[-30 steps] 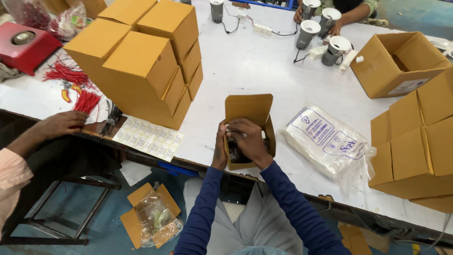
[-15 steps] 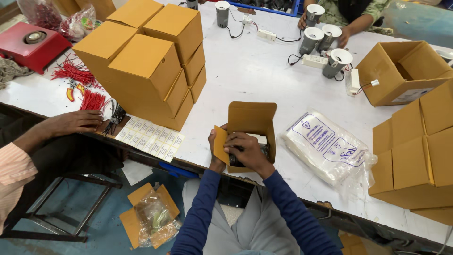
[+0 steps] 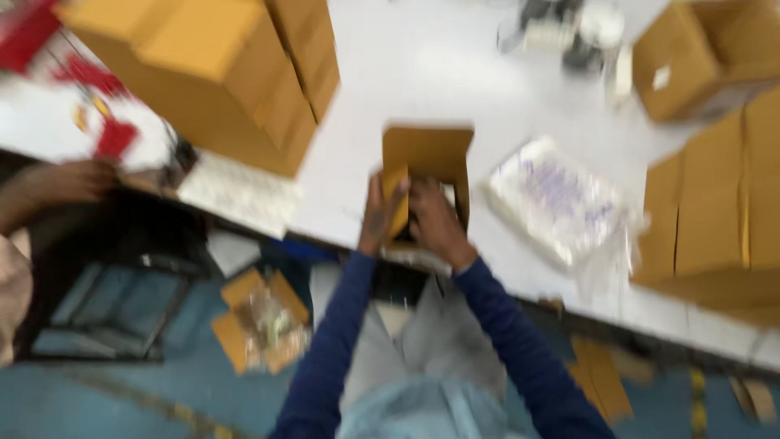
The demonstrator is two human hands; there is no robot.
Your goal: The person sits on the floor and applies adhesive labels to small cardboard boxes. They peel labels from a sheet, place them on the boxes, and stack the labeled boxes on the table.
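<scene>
Item: small open carton point(image 3: 426, 167) at the table's near edge. I see my left hand point(image 3: 375, 213) pinching its side flap and my right hand point(image 3: 431, 223) curled inside. Risk, I judge: flap creasing under the squeeze. Right of carton: clear printed bag point(image 3: 556, 199). Left: stacked brown boxes point(image 3: 219, 73).

A white table point(image 3: 455, 89) filled most of the frame in front of me. On it, a stack of closed cardboard boxes point(image 3: 219, 73) stood at upper left, more boxes point(image 3: 715, 203) at right, and an open one point(image 3: 707, 53) at upper right. A small open carton point(image 3: 426, 158) sat near the centre edge, a clear plastic bag point(image 3: 556, 199) just right of it. Red items point(image 3: 101, 122) lay blurred at far left.
</scene>
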